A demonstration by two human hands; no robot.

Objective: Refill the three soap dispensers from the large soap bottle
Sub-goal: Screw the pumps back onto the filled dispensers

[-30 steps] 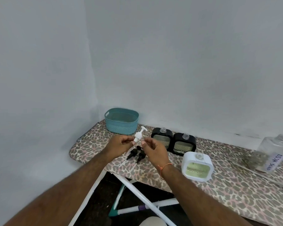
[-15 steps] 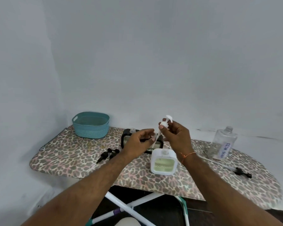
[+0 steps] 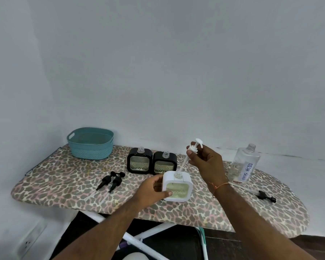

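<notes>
A round teal plastic basket stands far left of the fingers, with two black pump heads lying nearer. The left hand curls round the square white soap dispenser, just in front of two square black dispensers. The right hand pinches a white pump, its tube reaching the dispenser's neck. Right of those fingers stands the uncapped clear "DISH SOAP" bottle.

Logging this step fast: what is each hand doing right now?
Left hand: closed, gripping the white dispenser.
Right hand: closed, pinching the white pump, with its tube at the dispenser's neck.
</notes>
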